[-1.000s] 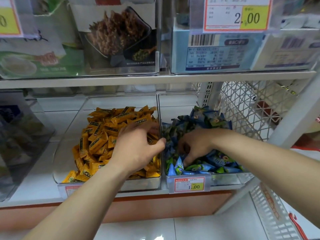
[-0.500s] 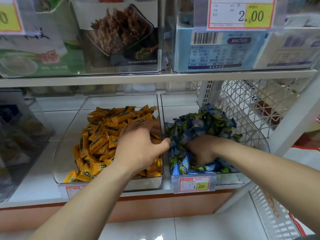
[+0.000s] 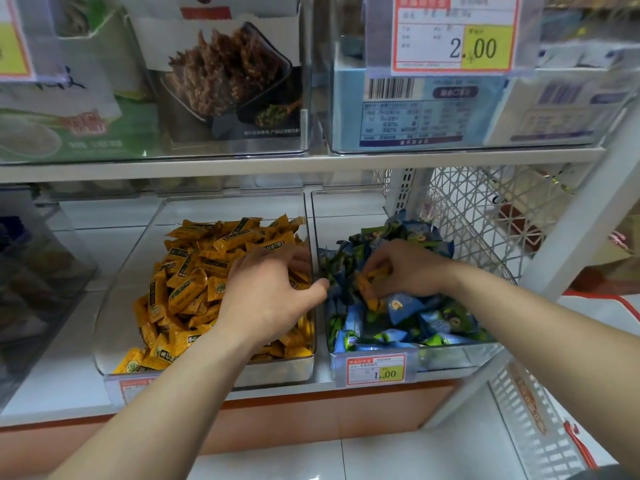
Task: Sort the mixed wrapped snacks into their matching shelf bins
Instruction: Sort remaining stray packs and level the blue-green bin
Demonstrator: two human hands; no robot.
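Orange is the colour out of place. Head view, the only one supplied: the stray orange snacks are in the right bin, on top of the blue-green snacks. They are pinched between the thumb and curled fingers of the right hand. The matching left bin lies just beside it across a clear divider, and it holds the orange heap.

Hands: the right is clamped on the strays. The left hand lies knuckles-up over the orange heap with its thumb reaching to the divider. Its fingertips are buried among the wrappers, so I cannot tell whether it holds anything.

Handling, by judgement: the pieces are small, light bars in slick, crinkly film. They are likely firm inside but slippery outside. A pinch across the middle of the body is safer than one on a crimped end, which may slide or tear. Several held at once could spill.

Orientation: the clearest stray has its long axis running steeply, upper end towards the back of the shelf and lower end towards the person. The other pieces are partly hidden by the fingers, so their direction is unclear.
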